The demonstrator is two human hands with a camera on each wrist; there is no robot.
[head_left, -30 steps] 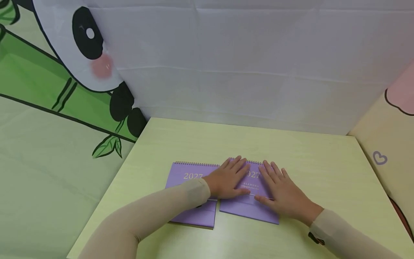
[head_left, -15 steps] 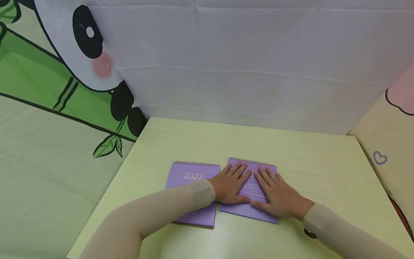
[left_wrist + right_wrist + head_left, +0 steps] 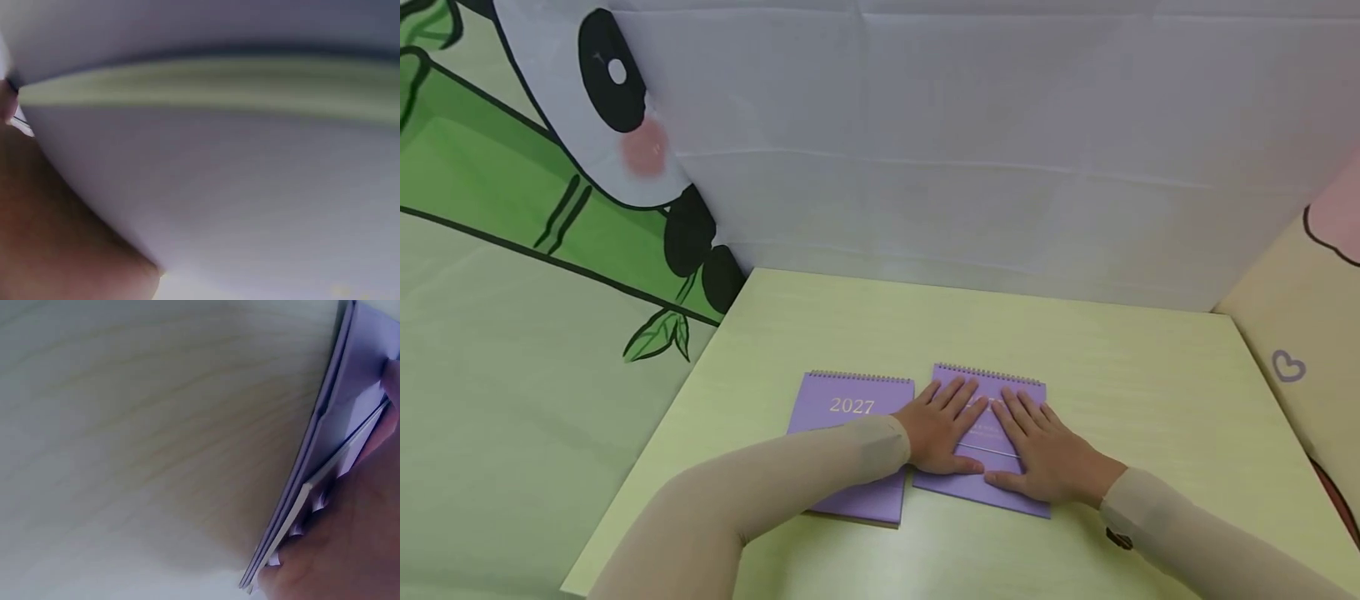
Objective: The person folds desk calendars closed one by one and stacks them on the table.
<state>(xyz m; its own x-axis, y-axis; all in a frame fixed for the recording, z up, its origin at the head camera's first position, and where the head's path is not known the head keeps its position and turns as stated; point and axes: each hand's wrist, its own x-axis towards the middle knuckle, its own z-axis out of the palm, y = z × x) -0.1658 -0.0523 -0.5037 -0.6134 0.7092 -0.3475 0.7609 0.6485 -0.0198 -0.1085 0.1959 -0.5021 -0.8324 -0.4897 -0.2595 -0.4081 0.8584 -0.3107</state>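
Two purple spiral-bound desk calendars lie side by side on the table in the head view. My left hand [image 3: 942, 427] rests with fingers spread on the left half of the right calendar [image 3: 988, 435]. On that calendar's right half, my right hand [image 3: 1051, 452] lies with straight fingers, the two thumbs nearly touching. Much of its cover print is hidden. The left calendar [image 3: 852, 392], marked 2027, is partly covered by my left sleeve. Seen edge-on in the right wrist view, the right calendar [image 3: 337, 425] shows its stacked layers beneath my hand.
Both calendars lie on a pale yellow table [image 3: 1120, 367]. A whitish cloth wall [image 3: 962, 150] rises behind its far edge. Printed panels with a panda and bamboo [image 3: 550, 183] stand at the left, and a cream panel [image 3: 1300, 417] at the right. The left wrist view is mostly blurred.
Both hands have slid slightly toward the person on the right calendar, and the right hand has moved left, closer to the left hand. The calendars have stayed in place.
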